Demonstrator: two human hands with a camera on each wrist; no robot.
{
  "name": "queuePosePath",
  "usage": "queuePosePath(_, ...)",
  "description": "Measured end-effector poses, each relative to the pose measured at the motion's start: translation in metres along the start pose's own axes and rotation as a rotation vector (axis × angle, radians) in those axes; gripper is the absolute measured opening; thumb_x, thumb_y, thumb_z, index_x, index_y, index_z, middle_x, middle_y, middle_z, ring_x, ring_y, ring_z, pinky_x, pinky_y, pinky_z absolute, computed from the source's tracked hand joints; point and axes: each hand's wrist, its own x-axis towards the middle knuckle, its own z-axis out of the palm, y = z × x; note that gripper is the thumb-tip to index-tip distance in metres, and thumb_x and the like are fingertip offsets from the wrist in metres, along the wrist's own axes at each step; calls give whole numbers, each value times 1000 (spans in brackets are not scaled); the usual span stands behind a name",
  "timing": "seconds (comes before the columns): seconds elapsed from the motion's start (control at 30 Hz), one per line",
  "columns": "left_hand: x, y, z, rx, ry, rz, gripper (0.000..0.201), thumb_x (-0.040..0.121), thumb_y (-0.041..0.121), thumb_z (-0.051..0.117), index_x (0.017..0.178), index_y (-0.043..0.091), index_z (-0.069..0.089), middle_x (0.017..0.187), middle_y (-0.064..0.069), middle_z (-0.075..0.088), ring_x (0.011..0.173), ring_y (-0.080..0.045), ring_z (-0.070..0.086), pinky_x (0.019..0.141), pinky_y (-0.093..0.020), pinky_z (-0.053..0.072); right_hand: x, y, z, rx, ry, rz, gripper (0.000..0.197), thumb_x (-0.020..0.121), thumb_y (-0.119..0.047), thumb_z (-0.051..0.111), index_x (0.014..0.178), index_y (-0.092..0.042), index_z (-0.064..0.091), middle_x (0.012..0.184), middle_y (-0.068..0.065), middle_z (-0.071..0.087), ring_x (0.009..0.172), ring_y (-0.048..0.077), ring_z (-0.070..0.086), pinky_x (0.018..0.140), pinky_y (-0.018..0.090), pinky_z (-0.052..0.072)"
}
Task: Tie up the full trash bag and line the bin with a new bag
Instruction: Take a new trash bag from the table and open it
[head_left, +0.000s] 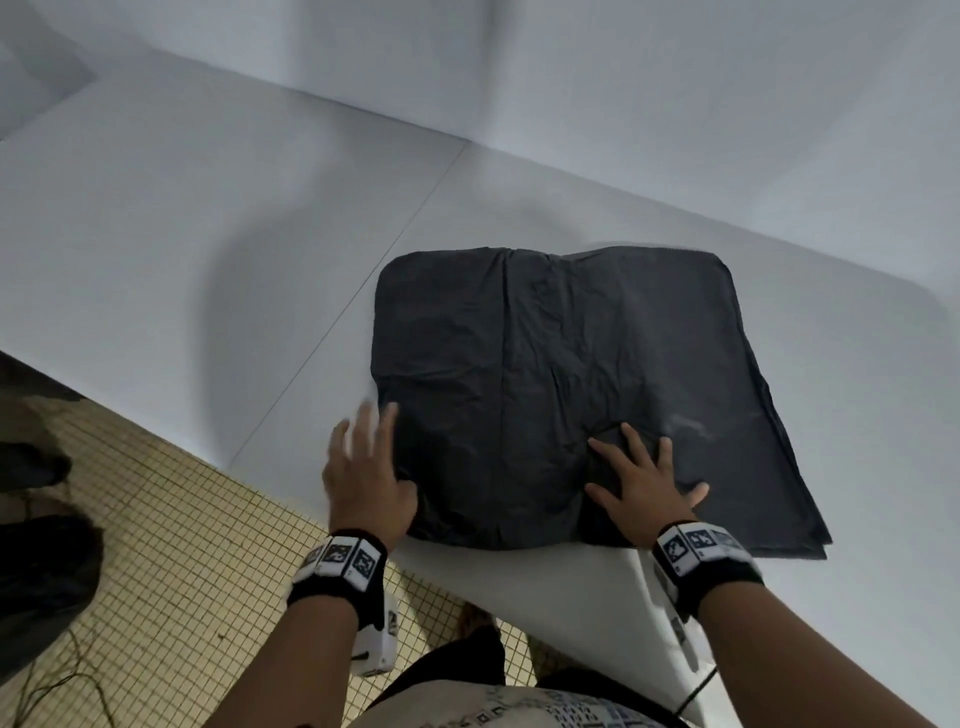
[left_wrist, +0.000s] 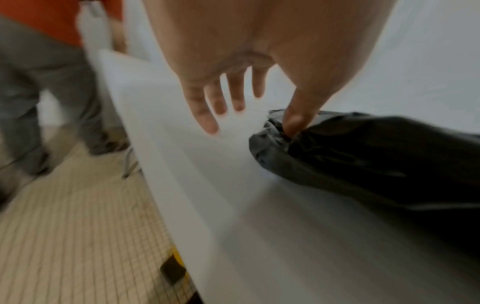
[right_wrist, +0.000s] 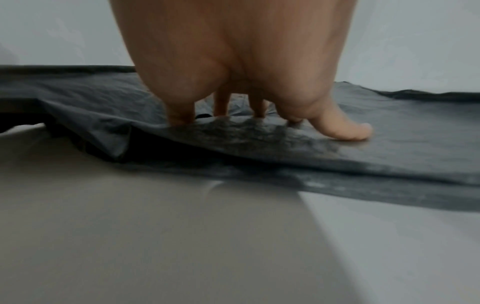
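A black trash bag (head_left: 561, 384) lies flat and creased on the white table (head_left: 208, 234), its near edge at the table's front corner. My left hand (head_left: 363, 467) is at the bag's near left edge with fingers straight and spread. In the left wrist view the left hand (left_wrist: 233, 92) hovers over the table while its thumb (left_wrist: 296, 119) pokes into a bunched fold of the bag (left_wrist: 376, 164). My right hand (head_left: 644, 478) rests palm down on the bag near its front edge. Its fingertips (right_wrist: 182, 117) press on the bag (right_wrist: 389, 133).
Beige tiled floor (head_left: 156, 571) lies below the table's front edge, with thin cables on it. A dark, blurred shape (head_left: 41, 571) sits on the floor at far left. A person in grey trousers (left_wrist: 39, 92) stands beside the table. A white wall (head_left: 675, 78) backs it.
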Motion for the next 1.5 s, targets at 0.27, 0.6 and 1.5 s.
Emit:
queuePosePath(0.27, 3, 39, 23, 407, -538, 765, 118, 76, 51, 68, 149, 52, -24, 160, 11, -34, 144, -21, -39, 115, -49, -25, 8, 27, -38, -77, -32, 125, 54, 93, -42, 47, 140, -61, 29, 164, -15, 1, 150, 32, -10, 104, 80, 7)
queuePosePath(0.6, -32, 100, 68, 443, -592, 699, 104, 82, 75, 53, 147, 53, -25, 163, 10, -27, 153, -22, -20, 119, -62, -1, -65, 32, 7, -9, 194, -178, 62, 98, -57, 36, 155, -41, 16, 165, -5, -5, 152, 21, -11, 120, 57, 3)
queuePosePath(1.5, -115, 319, 143, 323, -633, 676, 109, 70, 89, 47, 154, 47, -8, 168, 6, -2, 153, -35, 1, 117, -64, 10, -133, 208, -14, 1466, 526, 491, 26, 77, -1, 76, 101, -6, 66, 87, 19, 75, 84, 36, 72, 81, 53, 58)
